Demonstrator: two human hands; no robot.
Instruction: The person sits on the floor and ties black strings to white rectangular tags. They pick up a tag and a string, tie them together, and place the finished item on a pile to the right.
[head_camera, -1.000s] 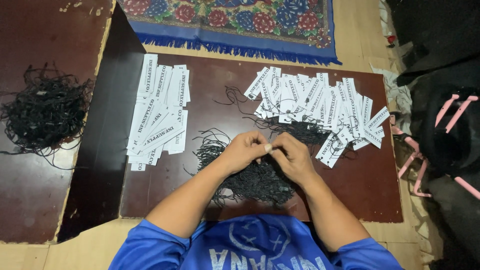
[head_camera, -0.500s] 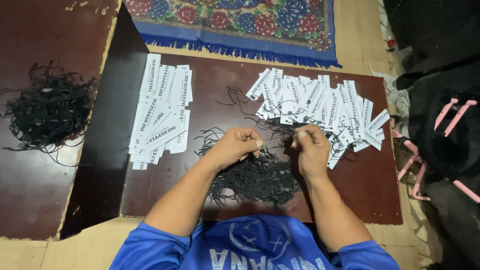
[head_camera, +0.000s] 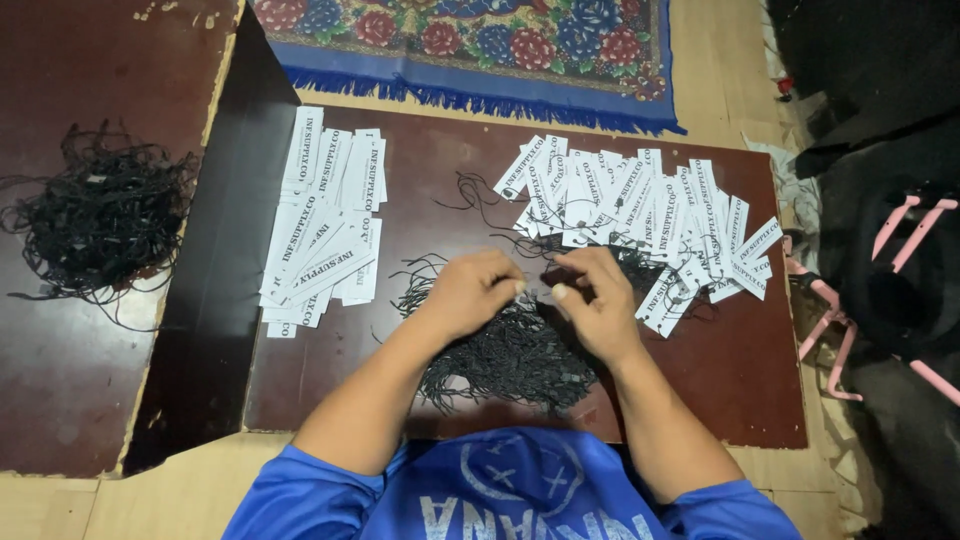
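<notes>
My left hand (head_camera: 468, 290) and my right hand (head_camera: 595, 300) meet over a pile of short black strings (head_camera: 510, 355) on a dark red board (head_camera: 740, 380). Both pinch a thin black string between thumb and fingers, held just above the pile. A heap of white paper tags with strings attached (head_camera: 640, 215) lies right behind my right hand. A second stack of plain white paper tags (head_camera: 325, 230) lies to the left of my left hand.
A larger tangle of black strings (head_camera: 100, 220) sits on another dark board at far left. A dark upright panel (head_camera: 215, 270) divides the two boards. A floral rug (head_camera: 480, 45) lies beyond. Dark bags with pink straps (head_camera: 890, 270) crowd the right edge.
My hands were together, then the right one reached toward the strung tags. Now it has come back beside the left hand over the string pile.
</notes>
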